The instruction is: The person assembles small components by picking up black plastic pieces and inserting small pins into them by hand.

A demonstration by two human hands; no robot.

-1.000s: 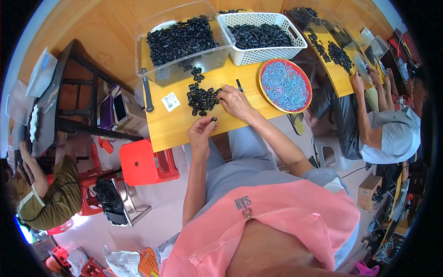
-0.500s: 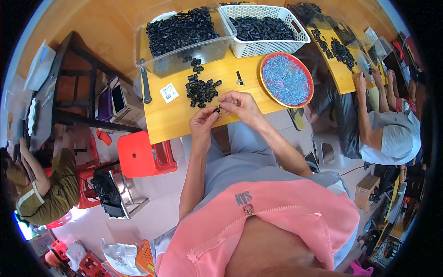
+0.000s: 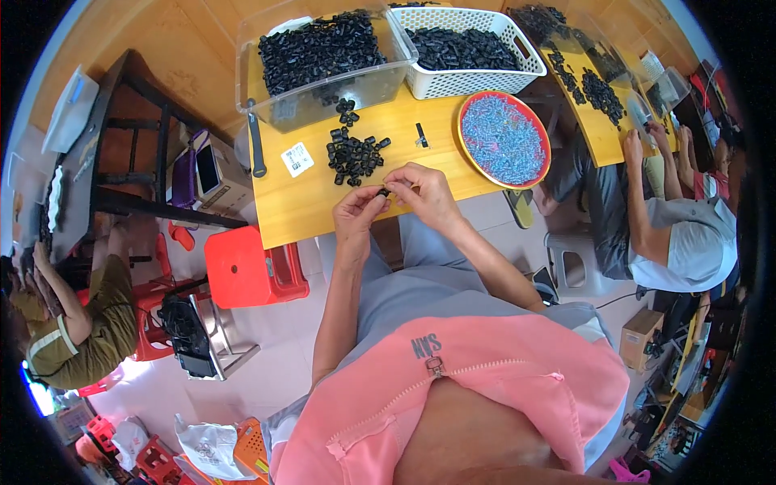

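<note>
Both hands have drawn back from the pile of black parts since a second ago and now meet at the near edge of the desk [image 3: 299, 212], just above centre of the frame. Forearms rise from the pink garment at the bottom. The left hand [image 3: 358, 212] is bent at the wrist, its fingers narrowed onto a small black part [image 3: 382, 192]; the right hand [image 3: 422, 192] curls in from the other side, fingertips pinched at the same piece, knuckles up. Whether both truly grip it is hard to tell, since the part is tiny and half covered.

Beyond the hands lies the loose pile of black parts [image 3: 354, 155], with a small white square label [image 3: 297, 159] to its left and a dark tool [image 3: 256, 145] at the desk's left edge. To the right sits a round red tray of blue pieces [image 3: 504, 138]. Farther up stand a clear plastic bin [image 3: 322, 61] and a white basket [image 3: 467, 50], both full of black parts; the basket's far rim is cut off at the top.
</note>
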